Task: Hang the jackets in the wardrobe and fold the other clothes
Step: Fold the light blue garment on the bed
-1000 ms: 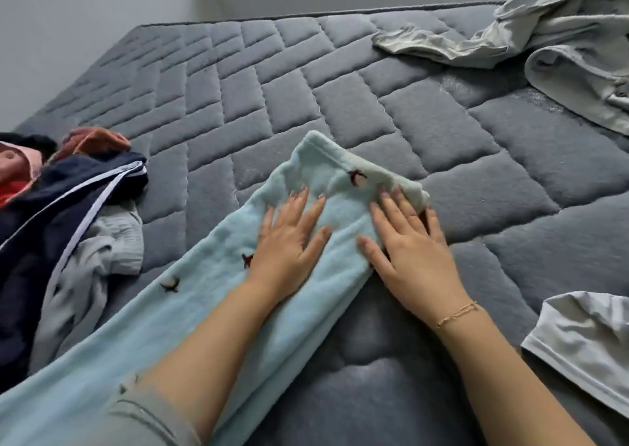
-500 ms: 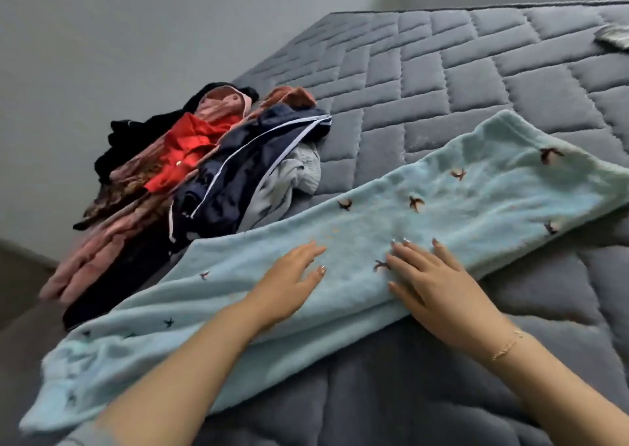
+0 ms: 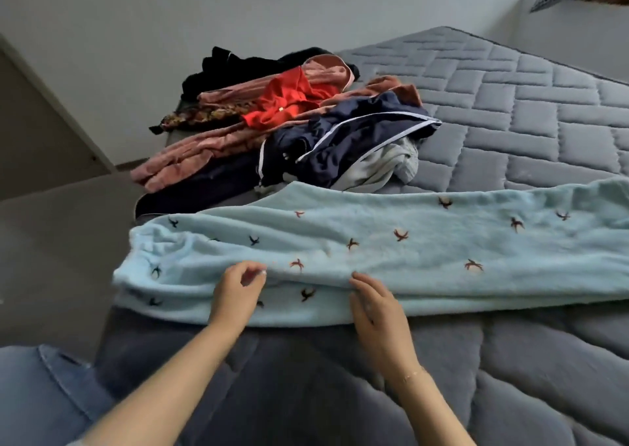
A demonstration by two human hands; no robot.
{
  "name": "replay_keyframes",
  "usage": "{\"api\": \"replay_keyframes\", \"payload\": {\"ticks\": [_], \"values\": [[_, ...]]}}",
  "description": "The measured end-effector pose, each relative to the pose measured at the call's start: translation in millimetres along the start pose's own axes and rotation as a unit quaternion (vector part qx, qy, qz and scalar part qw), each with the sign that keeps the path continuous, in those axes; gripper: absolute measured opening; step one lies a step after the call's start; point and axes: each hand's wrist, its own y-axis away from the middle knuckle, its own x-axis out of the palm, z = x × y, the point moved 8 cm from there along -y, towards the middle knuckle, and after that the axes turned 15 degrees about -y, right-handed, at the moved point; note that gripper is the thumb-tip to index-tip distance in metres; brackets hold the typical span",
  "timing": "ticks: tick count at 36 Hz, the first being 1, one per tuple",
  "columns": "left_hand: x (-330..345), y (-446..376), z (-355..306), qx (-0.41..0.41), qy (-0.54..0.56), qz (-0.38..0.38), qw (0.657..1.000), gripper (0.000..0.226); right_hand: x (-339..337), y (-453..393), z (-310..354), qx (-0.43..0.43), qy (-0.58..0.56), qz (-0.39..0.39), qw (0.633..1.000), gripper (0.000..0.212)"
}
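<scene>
I'm folding the light-blue fleece trousers [image 3: 391, 251]. My left hand [image 3: 236, 292] is curling at their crease, grip unclear, and my right hand [image 3: 376, 304] is resting open alongside. Next, likely, I'm folding the end beyond my left hand over.

Pale blue fleece trousers [image 3: 391, 251], small bird prints, lay flat and stretched left-right across the near part of the mattress [image 3: 510, 105]. Legs doubled lengthwise, soft ridge along the near side, left end bunched. Just behind them: unfolded heap at the mattress's left edge. Navy jacket with white piping [image 3: 357, 139] on a pale grey garment [image 3: 384, 169], pink velvety piece [image 3: 190, 152], red garment [image 3: 292, 100], black one [image 3: 238, 67] furthest back.
</scene>
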Motion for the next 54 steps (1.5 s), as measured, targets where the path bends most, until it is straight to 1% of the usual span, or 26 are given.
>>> {"api": "replay_keyframes", "payload": {"ticks": [2,3,5,6,7,9,11,12,14,17,18,20,23,25,28,29,32,34,36,38,40,43,45,48,51,54], "values": [[-12,-2,41,-0.144,0.132,-0.001,0.981,0.007,23,3,7,0.065,-0.16,-0.052,0.984,0.024],[-13,-1,58,-0.213,0.224,0.004,0.951,0.007,36,6,6,0.113,-0.23,-0.071,0.964,0.024],[-7,6,79,-0.33,0.4,0.035,0.854,0.006,70,14,-4,0.227,-0.355,-0.089,0.902,0.022],[-3,8,87,-0.367,0.453,0.052,0.811,0.012,87,18,-8,0.281,-0.415,-0.092,0.86,0.024],[-2,9,93,-0.391,0.481,0.061,0.782,0.025,103,22,-11,0.324,-0.469,-0.095,0.816,0.028],[-6,5,107,-0.412,0.507,0.046,0.756,0.046,121,25,-12,0.355,-0.561,-0.119,0.738,0.034],[-10,-5,119,-0.404,0.526,0.025,0.748,0.048,131,21,-11,0.356,-0.62,-0.147,0.683,0.035],[-11,-9,124,-0.401,0.534,0.022,0.744,0.047,135,18,-12,0.364,-0.63,-0.155,0.669,0.035],[-12,-17,131,-0.397,0.553,0.028,0.732,0.044,144,12,-12,0.386,-0.628,-0.159,0.657,0.036],[-17,-31,137,-0.373,0.593,0.038,0.713,0.033,156,1,-6,0.393,-0.621,-0.164,0.658,0.039],[-23,-35,138,-0.359,0.601,0.023,0.713,0.033,158,-1,-5,0.391,-0.622,-0.172,0.657,0.04],[-40,-42,138,-0.314,0.604,-0.022,0.732,0.035,161,-3,-3,0.388,-0.623,-0.19,0.653,0.036],[-59,-38,138,-0.278,0.604,-0.076,0.743,0.041,171,0,1,0.393,-0.621,-0.19,0.651,0.019],[-60,-28,145,-0.298,0.612,-0.088,0.728,0.045,180,5,7,0.4,-0.634,-0.182,0.636,0.016],[-52,-18,152,-0.342,0.642,-0.07,0.683,0.044,183,2,17,0.392,-0.664,-0.187,0.609,0.037],[-50,-17,153,-0.347,0.652,-0.059,0.672,0.043,181,-1,19,0.384,-0.677,-0.195,0.597,0.039],[-54,-22,154,-0.344,0.664,-0.041,0.663,0.039,171,-10,21,0.382,-0.698,-0.24,0.557,0.033],[-60,-33,158,-0.333,0.662,-0.033,0.671,0.034,158,-11,14,0.387,-0.681,-0.288,0.551,0.037],[-66,-44,163,-0.313,0.658,-0.019,0.684,0.039,137,-11,9,0.367,-0.666,-0.335,0.555,0.038],[-70,-54,172,-0.289,0.655,-0.011,0.698,0.042,110,-9,7,0.341,-0.656,-0.367,0.564,0.031],[-71,-61,180,-0.275,0.652,-0.01,0.707,0.039,79,-4,2,0.328,-0.632,-0.393,0.582,0.019],[-70,-67,183,-0.243,0.645,-0.008,0.725,0.041,40,8,-9,0.314,-0.565,-0.445,0.619,0.026],[-66,-65,188,-0.254,0.637,-0.021,0.727,0.042,28,21,-15,0.329,-0.496,-0.478,0.646,0.025],[-60,-54,210,-0.332,0.586,-0.078,0.735,0.041,27,45,-23,0.358,-0.414,-0.494,0.676,0.014],[-66,-39,229,-0.421,0.486,-0.157,0.75,0.045,26,56,-23,0.346,-0.376,-0.498,0.701,0.012],[-84,-39,227,-0.387,0.47,-0.22,0.762,0.049,37,56,-18,0.336,-0.396,-0.476,0.709,0.03]]}}
